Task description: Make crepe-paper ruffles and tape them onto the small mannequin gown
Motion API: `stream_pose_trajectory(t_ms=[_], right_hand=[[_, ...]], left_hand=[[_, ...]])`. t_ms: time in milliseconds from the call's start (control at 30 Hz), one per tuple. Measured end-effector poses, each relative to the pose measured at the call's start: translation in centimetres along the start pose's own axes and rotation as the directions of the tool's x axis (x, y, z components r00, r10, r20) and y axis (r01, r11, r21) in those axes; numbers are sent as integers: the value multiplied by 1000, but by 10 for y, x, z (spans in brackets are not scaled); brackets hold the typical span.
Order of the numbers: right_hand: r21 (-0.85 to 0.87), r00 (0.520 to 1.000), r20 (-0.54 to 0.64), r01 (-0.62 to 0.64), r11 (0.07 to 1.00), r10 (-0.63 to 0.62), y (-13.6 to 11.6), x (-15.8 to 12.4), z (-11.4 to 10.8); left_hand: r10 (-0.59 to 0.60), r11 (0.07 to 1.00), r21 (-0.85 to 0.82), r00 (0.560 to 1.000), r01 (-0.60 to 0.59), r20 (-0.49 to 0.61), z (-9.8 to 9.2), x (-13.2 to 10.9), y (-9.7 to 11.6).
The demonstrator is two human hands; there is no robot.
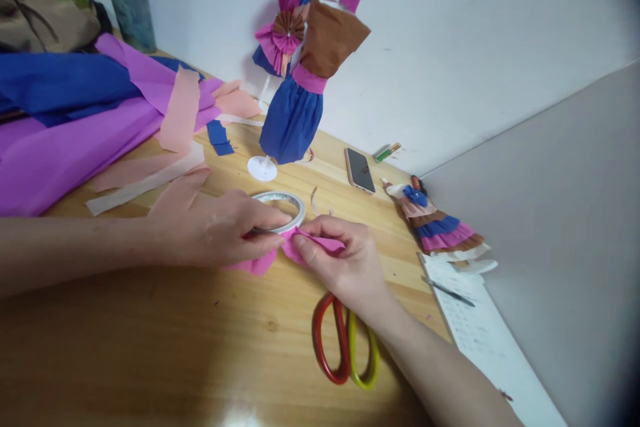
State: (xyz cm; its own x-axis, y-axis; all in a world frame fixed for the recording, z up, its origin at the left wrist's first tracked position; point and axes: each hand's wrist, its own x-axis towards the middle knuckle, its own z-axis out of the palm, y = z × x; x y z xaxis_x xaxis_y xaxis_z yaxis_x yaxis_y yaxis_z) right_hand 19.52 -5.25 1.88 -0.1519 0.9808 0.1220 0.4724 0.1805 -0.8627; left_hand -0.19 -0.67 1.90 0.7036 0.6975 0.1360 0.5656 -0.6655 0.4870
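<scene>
The pink paper strip [293, 250] lies on the table [200, 347], running left to right; left hand [215, 235] pins one end with closed fingers; right hand [350, 267] pinches the other; tape roll [280, 203] sits just behind.

The person's left hand [217, 233] and right hand [350, 270] are both bare. The left forearm [75, 250] and the right forearm [440, 367] are bare also, uncovered as far up as I can see. The fingers are slim. The thumbnail on the right hand is short and looks plain.
</scene>
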Motion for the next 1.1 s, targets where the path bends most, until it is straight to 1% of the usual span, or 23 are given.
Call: stream_pose_trajectory(t_ms=[133,267,400,467,533,667,733,833,900,1000,1100], right_hand=[[19,999,4,43,999,-43,-3,-1,0],[0,1000,9,23,1000,-23,-1,-2,0],[-18,998,-33,-50,999,50,2,-1,0],[-2,996,-42,-77,997,77,2,-1,0],[13,996,-38,-76,997,77,2,0,0],[23,997,-33,-72,997,73,-1,3,-2],[31,997,-42,-69,997,71,-1,4,-4],[80,994,-56,-86,993,91,0,6,-7],[129,991,-50,-117,985,124,1,7,-9],[177,987,-32,-151,972,160,3,8,-9],[207,982,-31,-174,963,185,4,8,-8]], left_hand=[[-2,1000,15,999,2,-40,5,-1,-3],[-32,998,48,995,36,-89,7,-3,-2],[-28,998,61,995,34,-91,4,-3,0],[-23,997,70,998,28,-65,3,-2,-1],[-19,998,59,999,21,-42,3,-2,-3],[-46,997,62,996,51,-77,4,-2,-5],[-57,996,69,997,61,-59,4,-2,-5],[-74,996,53,997,76,-37,2,-1,-4],[-84,996,26,995,85,-58,2,0,-4],[-70,998,-16,994,69,-81,3,0,-4],[-65,997,36,995,68,-69,3,-1,-3]])
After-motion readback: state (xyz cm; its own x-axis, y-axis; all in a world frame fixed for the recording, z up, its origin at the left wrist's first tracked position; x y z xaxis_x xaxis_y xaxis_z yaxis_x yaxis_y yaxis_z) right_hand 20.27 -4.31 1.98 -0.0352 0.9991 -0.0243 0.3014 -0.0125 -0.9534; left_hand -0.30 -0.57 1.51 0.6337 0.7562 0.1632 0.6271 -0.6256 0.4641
